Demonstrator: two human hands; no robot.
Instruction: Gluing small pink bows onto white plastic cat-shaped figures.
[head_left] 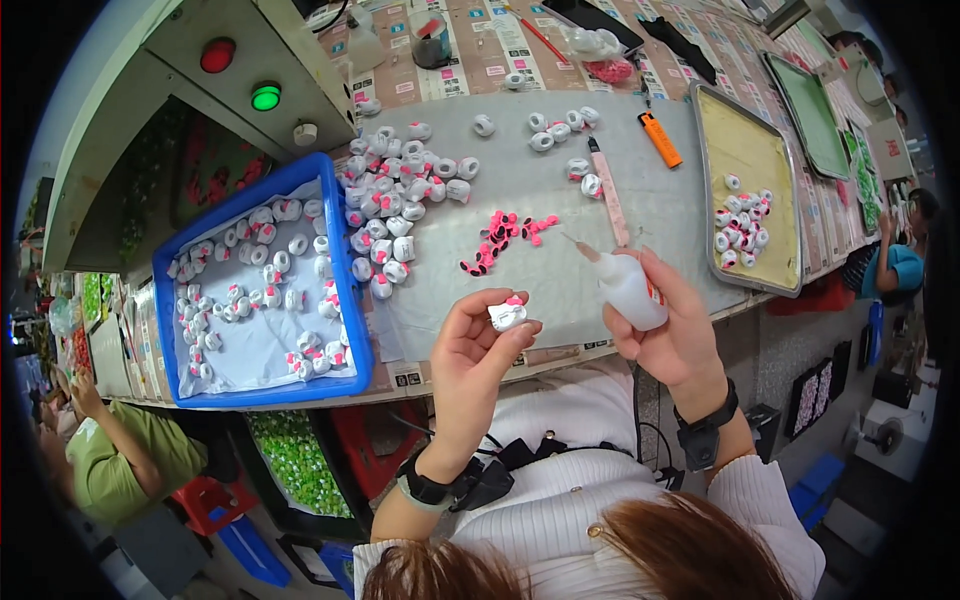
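Note:
Pinched between the thumb and fingers of my left hand (pixel 470 350) is a small white cat-head figure (pixel 508 314) with a pink bow. My right hand (pixel 680 325) is wrapped round a white squeeze bottle (pixel 632 292), tilted so that its thin needle tip points up and left, apart from the figure. Beyond my hands, a scatter of small pink and black pieces (pixel 497 238) lies on the grey mat (pixel 450 270). To their left spreads a heap of similar white heads (pixel 400 190). A few more heads (pixel 560 128) sit farther back.
A blue tray (pixel 366 340) of white heads stands at left, below a machine with red and green lights (pixel 265 96). A pink pen (pixel 608 190) and orange lighter (pixel 660 140) lie ahead. At right is a metal tray (pixel 740 110) with heads. Other people (pixel 130 455) sit nearby.

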